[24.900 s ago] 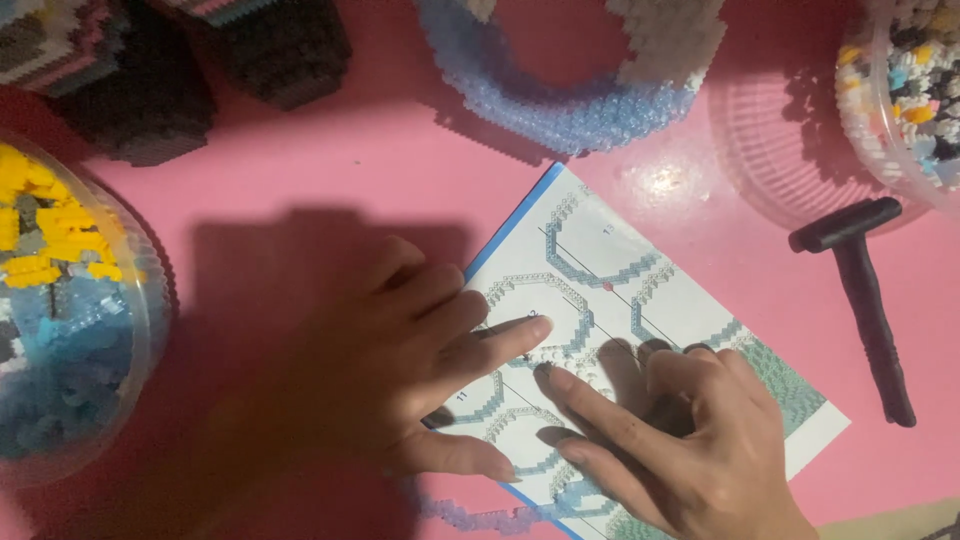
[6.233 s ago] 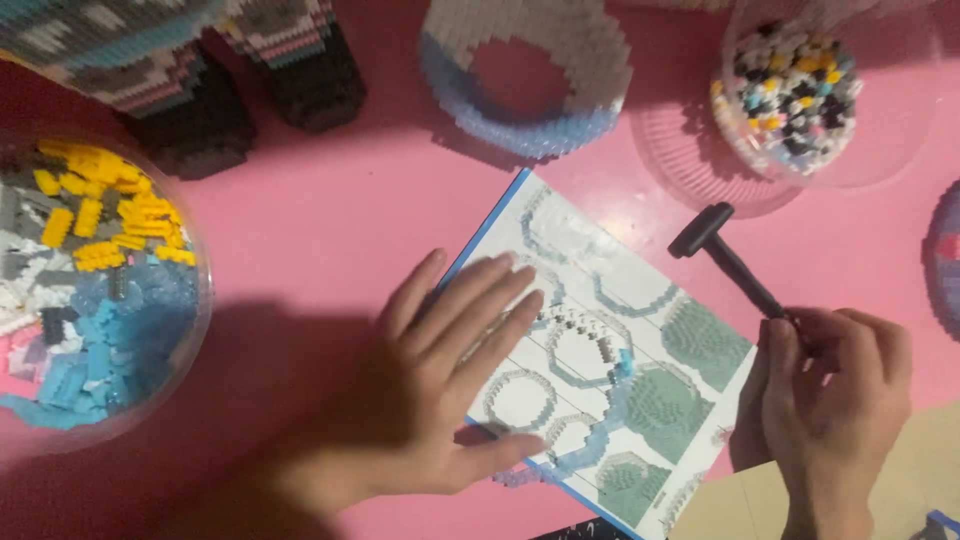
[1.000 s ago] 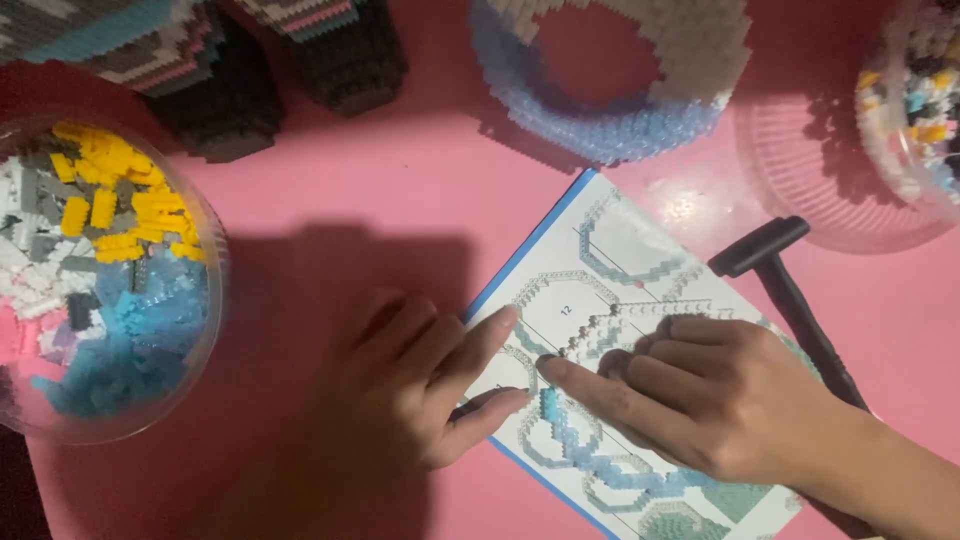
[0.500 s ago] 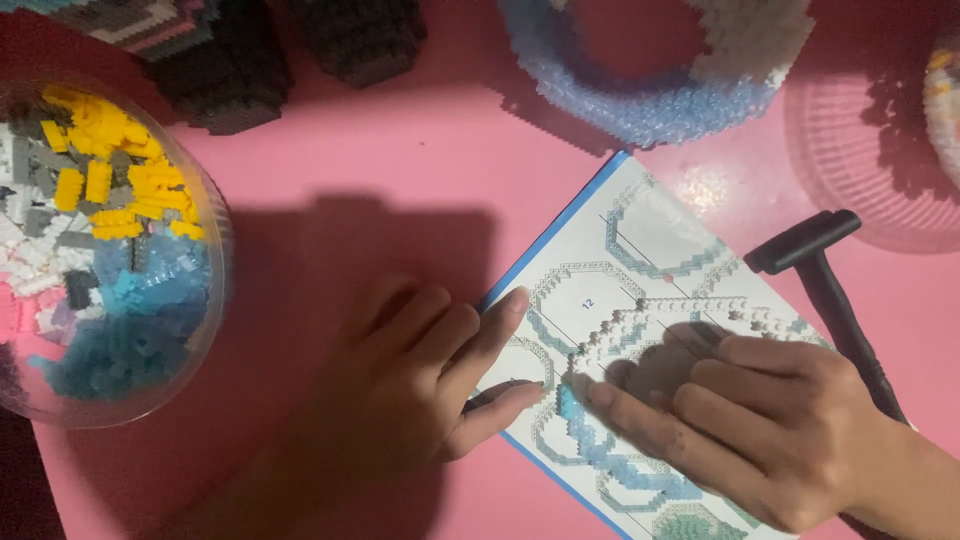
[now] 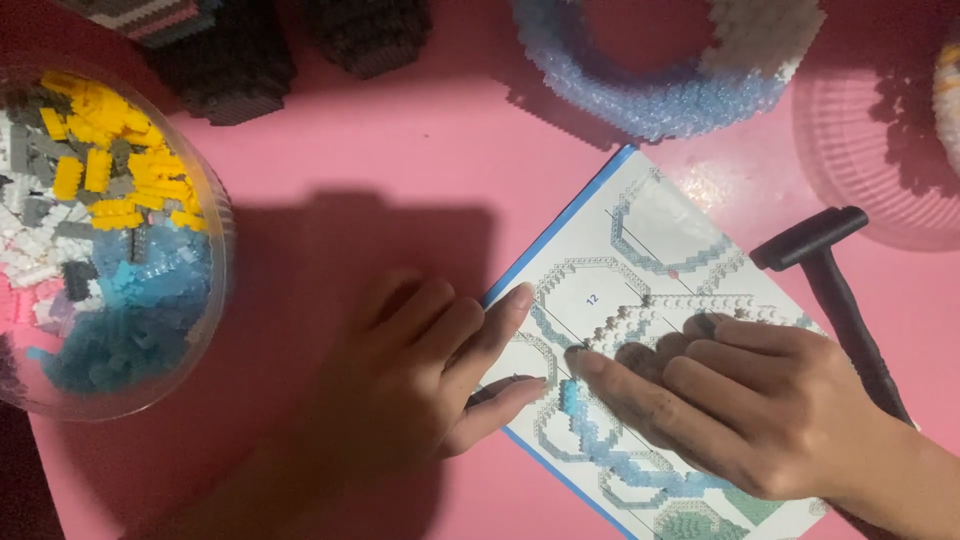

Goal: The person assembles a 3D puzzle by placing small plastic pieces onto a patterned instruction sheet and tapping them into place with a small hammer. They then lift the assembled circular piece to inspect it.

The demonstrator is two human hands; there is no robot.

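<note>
- While the instruction sheet (image 5: pixel 640 340) lies tilted on the pink desk (image 5: pixel 400 150), the left hand (image 5: pixel 420 385) rests flat and empty, its fingertips on the sheet's blue edge.
- The right hand (image 5: pixel 740 410) spreads flat, forefinger pressing the printed pattern, holding nothing.
- A black hammer (image 5: pixel 835 290) lies just beside it.
- A tub of bricks (image 5: pixel 100 240) stands well to the left.

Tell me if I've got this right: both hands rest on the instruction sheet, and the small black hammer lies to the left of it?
Not quite. In the head view both hands, left hand and right hand, do rest on the instruction sheet, but the black hammer lies to the right of it, not the left.
</note>
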